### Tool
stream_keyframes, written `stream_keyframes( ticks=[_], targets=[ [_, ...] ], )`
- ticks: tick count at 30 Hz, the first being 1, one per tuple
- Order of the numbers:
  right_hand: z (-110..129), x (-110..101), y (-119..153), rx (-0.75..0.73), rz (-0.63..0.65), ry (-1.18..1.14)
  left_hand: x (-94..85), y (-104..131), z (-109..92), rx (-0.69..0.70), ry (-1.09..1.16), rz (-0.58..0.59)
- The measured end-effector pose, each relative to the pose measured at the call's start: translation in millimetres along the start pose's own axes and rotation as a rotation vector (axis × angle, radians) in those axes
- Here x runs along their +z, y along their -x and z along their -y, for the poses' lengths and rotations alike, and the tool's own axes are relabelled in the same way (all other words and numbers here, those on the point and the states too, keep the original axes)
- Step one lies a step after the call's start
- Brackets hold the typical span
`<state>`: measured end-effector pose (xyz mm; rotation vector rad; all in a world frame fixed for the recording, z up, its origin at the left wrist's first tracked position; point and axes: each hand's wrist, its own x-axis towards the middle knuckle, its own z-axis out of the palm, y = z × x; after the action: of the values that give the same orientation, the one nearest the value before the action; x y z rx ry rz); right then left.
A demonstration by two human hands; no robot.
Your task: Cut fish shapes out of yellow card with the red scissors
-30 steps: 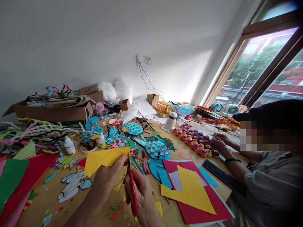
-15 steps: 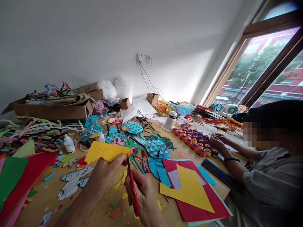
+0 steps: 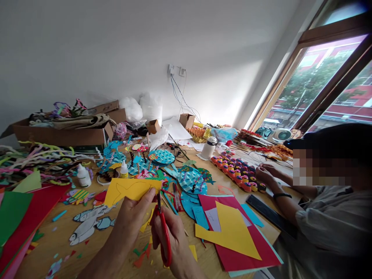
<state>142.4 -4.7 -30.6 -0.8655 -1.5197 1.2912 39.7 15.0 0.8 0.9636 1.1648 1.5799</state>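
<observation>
My left hand (image 3: 135,213) pinches a piece of yellow paper (image 3: 123,189) by its right end, thumb on top. A fish outline is drawn on it in pencil. My right hand (image 3: 174,232) is closed round a pair of red-handled scissors (image 3: 165,238). Their dark blades point up and touch or nearly touch the right edge of the paper; whether they are between cuts I cannot tell. Below the paper, several yellow, green and orange scraps lie on the wooden table (image 3: 116,259). Black-and-white paper fish (image 3: 87,228) lie left of my left forearm.
Red and yellow sheets (image 3: 238,232) lie at right, near a black phone-like slab (image 3: 270,215). Glue bottles (image 3: 84,176), blue paper fish (image 3: 192,180) and pipe cleaners (image 3: 37,161) crowd the back. A co-worker's hands (image 3: 266,174) touch a painted egg tray (image 3: 238,170).
The yellow paper has tilted slightly, uncovering more of the small glue bottle behind it. The scissors have turned a little more upright. Both hands keep their hold.
</observation>
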Motion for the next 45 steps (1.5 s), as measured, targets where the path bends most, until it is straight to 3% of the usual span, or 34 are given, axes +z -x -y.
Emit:
stream_keyframes(
  ticks=[12, 32, 45],
  targets=[
    [-6, 4, -2, -0.045, -0.032, 0.077, -0.2, 4, 14, 0.083, 0.036, -0.003],
    [-17, 6, -6, -0.057, -0.124, 0.117, 2.8, 3, 14, 0.087, -0.003, -0.014],
    [-10, 2, -2, -0.037, -0.089, 0.096, 0.3, 1, 6, 0.067, -0.051, 0.025]
  ],
)
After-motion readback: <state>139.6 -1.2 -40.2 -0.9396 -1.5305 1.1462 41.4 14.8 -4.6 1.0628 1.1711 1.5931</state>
